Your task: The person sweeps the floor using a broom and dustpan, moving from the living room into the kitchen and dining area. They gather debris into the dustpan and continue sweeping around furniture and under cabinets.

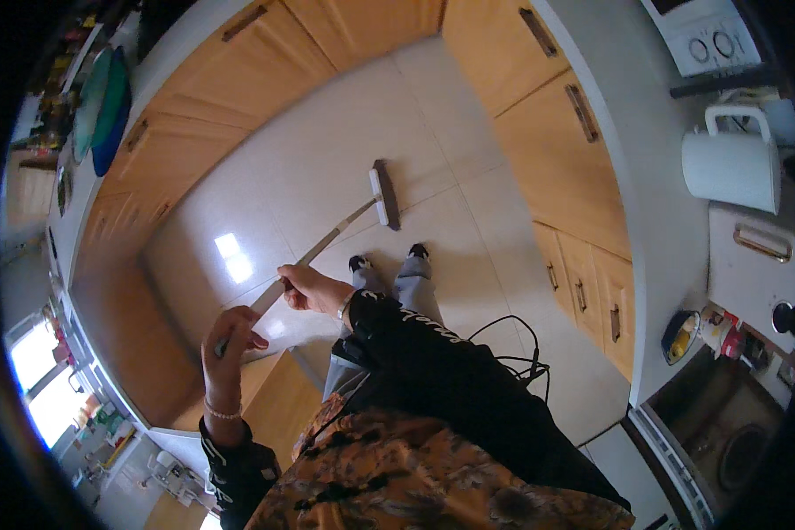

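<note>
A long-handled broom (334,232) slants across the view, its pale head and dark bristles (388,192) resting on the tiled floor (318,146) ahead of my feet. My left hand (228,334) is closed around the top end of the handle. Farther down the same handle, my right hand (313,288) grips it, with the forearm reaching across in front of my body. Both shoes (419,252) stand just behind the broom head.
Wooden cabinets (205,106) curve along the left and far side, and drawers (580,285) line the right. A white pitcher (732,169) stands on the right counter (662,265). Black cable (535,364) lies on the floor at my right. An open wooden panel (275,391) is near my left leg.
</note>
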The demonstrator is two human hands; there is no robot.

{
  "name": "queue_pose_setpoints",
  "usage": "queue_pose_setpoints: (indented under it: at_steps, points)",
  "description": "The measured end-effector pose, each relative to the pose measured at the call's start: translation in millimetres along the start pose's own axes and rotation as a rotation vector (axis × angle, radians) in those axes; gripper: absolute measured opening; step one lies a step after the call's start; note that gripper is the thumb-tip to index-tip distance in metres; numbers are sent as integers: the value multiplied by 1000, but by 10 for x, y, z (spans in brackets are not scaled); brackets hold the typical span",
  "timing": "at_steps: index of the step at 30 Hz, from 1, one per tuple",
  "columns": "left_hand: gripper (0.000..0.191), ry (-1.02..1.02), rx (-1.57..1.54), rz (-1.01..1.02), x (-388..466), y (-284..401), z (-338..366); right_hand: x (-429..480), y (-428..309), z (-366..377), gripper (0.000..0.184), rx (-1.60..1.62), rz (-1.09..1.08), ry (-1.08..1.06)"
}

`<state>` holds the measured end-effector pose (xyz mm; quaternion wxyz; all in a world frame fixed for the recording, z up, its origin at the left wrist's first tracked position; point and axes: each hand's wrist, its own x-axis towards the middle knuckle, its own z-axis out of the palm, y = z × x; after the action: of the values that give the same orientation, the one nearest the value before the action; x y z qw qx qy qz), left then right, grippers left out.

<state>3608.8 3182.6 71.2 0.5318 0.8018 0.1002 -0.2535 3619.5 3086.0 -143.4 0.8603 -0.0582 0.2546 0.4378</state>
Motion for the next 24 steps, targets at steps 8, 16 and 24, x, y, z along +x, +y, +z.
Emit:
queue_pose_setpoints:
  at_steps: [8,16,24]
  points:
    - [8,-156,42,298,-245,99,-522,-43,260,600,26,51,-111,234]
    - [13,-602,-95,207,447,124,-466,-306,80,-152,19,263,-457,179]
    - [21,-1130,-17,315,1246,-199,1270,-1484,-65,-1524,30,-336,-881,618]
